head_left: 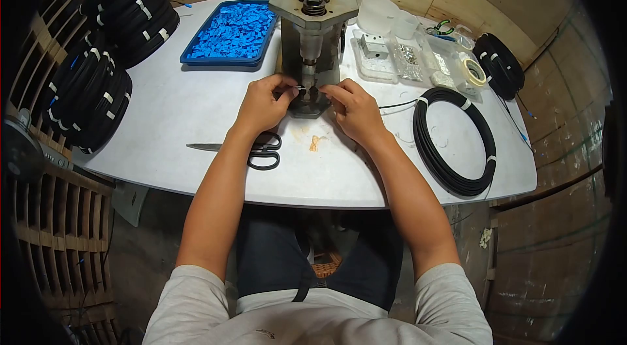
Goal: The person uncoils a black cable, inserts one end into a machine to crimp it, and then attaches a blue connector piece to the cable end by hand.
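A metal bench press (pixel 307 38) stands at the table's far middle. At the press's lower jaw, my left hand (pixel 264 103) is closed in a pinch on a small shiny metal piece (pixel 300 88), mostly hidden by the fingers. Opposite it, my right hand (pixel 356 110) pinches a black cable (pixel 397 105), whose end is hidden at the jaw. That cable runs rightward to a black cable coil (pixel 423 142) bound with white tape. Scissors with black handles (pixel 264 161) lie beside my left forearm, blades pointing left.
A blue tray (pixel 186 61) of small blue pieces sits back left. Stacked black coils (pixel 134 15) and more coils (pixel 85 100) line the left edge. Clear plastic boxes (pixel 375 71) with small metal parts, a tape roll (pixel 473 72) and another coil (pixel 499 67) occupy the back right.
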The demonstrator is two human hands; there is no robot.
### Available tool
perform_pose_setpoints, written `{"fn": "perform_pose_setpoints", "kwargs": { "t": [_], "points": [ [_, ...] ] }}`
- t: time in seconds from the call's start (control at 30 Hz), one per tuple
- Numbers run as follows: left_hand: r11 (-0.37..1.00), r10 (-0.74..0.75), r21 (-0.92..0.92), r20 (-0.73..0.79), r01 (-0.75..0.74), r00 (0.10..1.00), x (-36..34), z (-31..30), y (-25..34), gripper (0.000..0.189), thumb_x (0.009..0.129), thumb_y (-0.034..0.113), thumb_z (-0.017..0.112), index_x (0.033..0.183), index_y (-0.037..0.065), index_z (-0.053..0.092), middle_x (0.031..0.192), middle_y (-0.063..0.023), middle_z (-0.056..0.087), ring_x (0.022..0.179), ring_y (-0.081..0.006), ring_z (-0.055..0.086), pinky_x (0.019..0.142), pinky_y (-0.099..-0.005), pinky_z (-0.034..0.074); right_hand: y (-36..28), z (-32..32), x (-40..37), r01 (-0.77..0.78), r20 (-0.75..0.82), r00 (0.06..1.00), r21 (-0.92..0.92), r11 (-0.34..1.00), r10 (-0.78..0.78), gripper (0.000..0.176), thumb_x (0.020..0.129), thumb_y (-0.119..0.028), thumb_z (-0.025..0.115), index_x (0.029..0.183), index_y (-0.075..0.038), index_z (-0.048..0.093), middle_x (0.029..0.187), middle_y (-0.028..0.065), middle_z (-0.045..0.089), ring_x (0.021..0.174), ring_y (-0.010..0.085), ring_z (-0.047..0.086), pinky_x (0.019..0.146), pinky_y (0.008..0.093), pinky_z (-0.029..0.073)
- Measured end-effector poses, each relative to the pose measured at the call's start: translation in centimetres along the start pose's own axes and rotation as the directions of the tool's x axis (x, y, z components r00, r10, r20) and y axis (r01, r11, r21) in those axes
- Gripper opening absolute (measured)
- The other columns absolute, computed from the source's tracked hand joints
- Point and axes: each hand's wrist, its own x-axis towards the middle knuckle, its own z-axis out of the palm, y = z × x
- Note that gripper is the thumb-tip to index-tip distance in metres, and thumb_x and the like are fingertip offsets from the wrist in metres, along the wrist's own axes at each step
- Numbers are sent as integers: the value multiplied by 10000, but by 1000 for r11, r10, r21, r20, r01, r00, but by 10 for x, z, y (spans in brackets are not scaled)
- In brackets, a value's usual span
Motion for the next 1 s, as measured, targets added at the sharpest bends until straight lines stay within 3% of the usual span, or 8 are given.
{"fn": "perform_pose_setpoints", "kwargs": {
  "t": [0.17, 0.37, 0.4, 0.47, 1.0],
  "points": [
    [997, 7, 71, -2, -6, 1000, 0, -1, 2, 198, 904, 134, 715, 1044, -5, 736, 907, -155, 756, 782, -237, 720, 750, -333, 556, 1, -3, 1, -41, 46, 998, 90, 995, 37, 300, 873, -38, 668, 1142, -164, 703, 946, 82, 651, 859, 312, 672, 737, 413, 557],
    [995, 38, 96, 0, -38, 999, 1, -1, 1, 175, 911, 128, 693, 1033, 8, 734, 930, -166, 754, 812, -285, 723, 765, -356, 550, -6, -16, 3, -103, 125, 988, 73, 992, 93, 273, 900, -58, 673, 1158, -144, 690, 960, 118, 655, 852, 352, 671, 748, 427, 547],
    [995, 38, 97, 0, -38, 999, 1, -1, 1, 175, 911, 128, 693, 1033, 8, 734, 930, -166, 754, 812, -285, 723, 765, -356, 550, -4, -15, 2, -103, 125, 988, 73, 992, 93, 273, 900, -58, 673, 1158, -144, 690, 960, 118, 655, 852, 352, 671, 748, 427, 547],
    [996, 26, 80, 0, -25, 1000, 1, -1, 1, 176, 910, 130, 691, 1035, 13, 732, 937, -166, 755, 829, -298, 725, 775, -361, 550, 0, -12, 0, -45, 77, 996, 79, 996, 39, 263, 916, -46, 681, 1164, -132, 698, 862, 113, 629, 713, 279, 634, 679, 386, 515],
    [995, -45, 95, 30, 42, 999, -1, -3, 8, 185, 923, 127, 682, 1062, 12, 720, 947, -173, 757, 858, -307, 731, 803, -365, 553, -3, -10, 0, -35, 52, 998, 126, 991, 29, 305, 888, 0, 652, 1163, -125, 698, 946, 105, 666, 756, 283, 670, 702, 379, 542]
  ]
}}
